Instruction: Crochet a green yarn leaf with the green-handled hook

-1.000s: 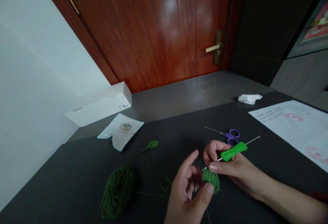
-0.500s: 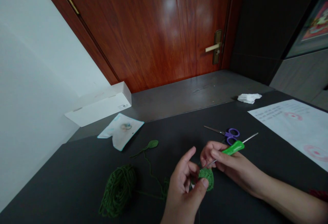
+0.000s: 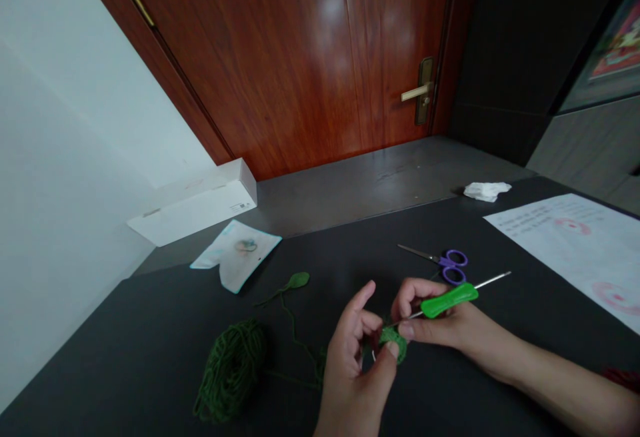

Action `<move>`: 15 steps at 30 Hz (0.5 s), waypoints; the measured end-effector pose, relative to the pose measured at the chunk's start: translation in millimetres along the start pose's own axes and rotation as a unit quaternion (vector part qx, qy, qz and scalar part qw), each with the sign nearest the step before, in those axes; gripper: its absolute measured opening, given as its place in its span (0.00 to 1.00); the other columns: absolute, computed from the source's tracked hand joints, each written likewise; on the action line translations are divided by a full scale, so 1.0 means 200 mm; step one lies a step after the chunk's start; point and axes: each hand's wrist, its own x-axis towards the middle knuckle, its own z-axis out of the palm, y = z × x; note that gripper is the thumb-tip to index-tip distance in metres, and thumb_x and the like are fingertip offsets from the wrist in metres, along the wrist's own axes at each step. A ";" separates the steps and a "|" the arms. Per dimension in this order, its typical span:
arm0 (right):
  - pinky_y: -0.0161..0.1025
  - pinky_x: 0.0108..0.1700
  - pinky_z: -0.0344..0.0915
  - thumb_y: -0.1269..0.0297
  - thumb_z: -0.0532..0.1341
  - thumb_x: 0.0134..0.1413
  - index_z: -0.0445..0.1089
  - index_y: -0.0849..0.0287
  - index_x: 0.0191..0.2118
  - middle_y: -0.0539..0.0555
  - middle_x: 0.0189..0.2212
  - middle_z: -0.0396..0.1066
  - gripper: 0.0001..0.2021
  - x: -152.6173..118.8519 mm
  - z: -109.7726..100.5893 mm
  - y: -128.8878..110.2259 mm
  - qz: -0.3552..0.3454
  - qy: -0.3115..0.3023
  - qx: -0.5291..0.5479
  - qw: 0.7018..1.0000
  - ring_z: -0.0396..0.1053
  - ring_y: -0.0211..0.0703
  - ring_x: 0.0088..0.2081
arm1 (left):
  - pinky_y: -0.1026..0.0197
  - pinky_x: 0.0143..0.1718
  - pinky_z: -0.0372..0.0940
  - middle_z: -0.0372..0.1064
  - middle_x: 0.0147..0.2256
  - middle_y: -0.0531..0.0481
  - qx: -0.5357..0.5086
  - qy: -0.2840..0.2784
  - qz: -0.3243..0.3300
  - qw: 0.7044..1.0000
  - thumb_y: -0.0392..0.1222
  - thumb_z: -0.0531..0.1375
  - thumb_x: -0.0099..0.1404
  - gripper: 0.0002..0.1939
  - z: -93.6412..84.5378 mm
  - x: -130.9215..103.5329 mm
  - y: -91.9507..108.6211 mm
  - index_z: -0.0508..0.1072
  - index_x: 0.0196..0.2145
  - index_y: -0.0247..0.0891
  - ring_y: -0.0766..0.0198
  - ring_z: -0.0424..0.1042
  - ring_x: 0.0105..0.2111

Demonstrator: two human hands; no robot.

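My left hand (image 3: 361, 350) pinches a small piece of green crochet (image 3: 394, 342) between thumb and fingers, its index finger raised. Across my right hand (image 3: 433, 317) lies a crochet hook (image 3: 449, 300) with a green handle and metal ends. One metal end reaches the crochet piece, where the right fingertips also touch it; the exact stitch is hidden. To the left rests a loose skein of dark green yarn (image 3: 231, 370), with a strand running toward my left hand. Behind it lies a small green leaf-shaped piece (image 3: 299, 280) with a yarn tail.
Purple-handled scissors (image 3: 453, 266) lie just beyond my right hand. A printed sheet (image 3: 575, 244) and a crumpled white tissue (image 3: 487, 191) are at the right. A white pouch (image 3: 250, 250) and a long white box (image 3: 200, 207) stand at the back left of the dark table (image 3: 150, 344).
My right hand has turned, bringing the hook's handle lower and leftward, and its thumb now meets the crochet piece. The piece has shifted slightly left and is more covered by fingers.
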 end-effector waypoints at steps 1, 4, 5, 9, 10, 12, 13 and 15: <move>0.37 0.33 0.59 0.65 0.70 0.47 0.68 0.59 0.28 0.48 0.26 0.67 0.09 0.00 0.00 0.00 -0.002 0.003 -0.005 1.000 0.63 0.38 0.29 | 0.58 0.40 0.59 0.64 0.30 0.54 0.000 0.001 0.000 1.000 0.43 0.61 0.60 0.30 0.00 0.00 0.00 0.61 0.59 0.43 0.64 0.63 0.32; 0.36 0.31 0.59 0.64 0.69 0.48 0.67 0.59 0.28 0.47 0.25 0.66 0.10 -0.01 0.00 0.02 -0.004 0.005 -0.009 1.000 0.63 0.38 0.28 | 0.58 0.38 0.59 0.64 0.30 0.53 0.002 -0.011 -0.008 1.000 0.43 0.61 0.60 0.30 0.00 0.00 0.00 0.60 0.60 0.42 0.64 0.64 0.31; 0.36 0.31 0.59 0.64 0.69 0.48 0.67 0.59 0.28 0.47 0.25 0.66 0.10 0.00 0.00 0.02 -0.005 0.004 -0.009 1.000 0.63 0.38 0.28 | 0.59 0.37 0.59 0.64 0.30 0.53 0.004 -0.018 -0.015 1.000 0.42 0.61 0.60 0.30 0.00 0.00 0.00 0.60 0.60 0.41 0.64 0.64 0.31; 0.36 0.31 0.60 0.62 0.70 0.47 0.67 0.58 0.28 0.46 0.24 0.65 0.11 0.01 0.00 0.01 -0.012 -0.011 -0.007 1.000 0.64 0.37 0.27 | 0.60 0.36 0.59 0.67 0.30 0.52 0.008 -0.045 -0.030 0.998 0.38 0.61 0.59 0.27 0.00 0.01 0.00 0.64 0.56 0.38 0.64 0.65 0.31; 0.36 0.31 0.60 0.62 0.70 0.47 0.67 0.58 0.28 0.46 0.23 0.65 0.11 0.01 0.00 0.01 -0.013 -0.013 -0.007 1.000 0.64 0.37 0.27 | 0.60 0.36 0.59 0.68 0.30 0.52 0.009 -0.047 -0.029 0.998 0.38 0.61 0.59 0.26 0.00 0.01 0.00 0.65 0.55 0.38 0.64 0.66 0.31; 0.36 0.30 0.60 0.61 0.70 0.47 0.67 0.58 0.28 0.45 0.23 0.64 0.11 0.01 -0.01 0.00 -0.012 -0.015 -0.006 1.000 0.63 0.36 0.26 | 0.60 0.37 0.60 0.70 0.31 0.51 0.016 -0.048 -0.025 0.998 0.38 0.62 0.58 0.25 0.00 0.01 0.01 0.67 0.54 0.38 0.64 0.67 0.32; 0.36 0.30 0.60 0.61 0.70 0.47 0.67 0.59 0.28 0.45 0.23 0.64 0.11 0.02 -0.01 0.00 -0.011 -0.014 -0.008 1.000 0.62 0.36 0.26 | 0.60 0.37 0.60 0.71 0.31 0.51 0.018 -0.048 -0.028 0.998 0.39 0.63 0.58 0.24 -0.01 0.01 0.01 0.68 0.53 0.38 0.63 0.68 0.32; 0.35 0.30 0.59 0.61 0.69 0.48 0.66 0.59 0.28 0.45 0.22 0.64 0.12 0.02 -0.02 0.00 -0.004 -0.012 -0.010 1.000 0.61 0.35 0.25 | 0.60 0.37 0.62 0.73 0.33 0.49 0.019 -0.052 -0.041 0.998 0.41 0.63 0.58 0.21 -0.02 0.02 0.02 0.71 0.50 0.38 0.62 0.70 0.33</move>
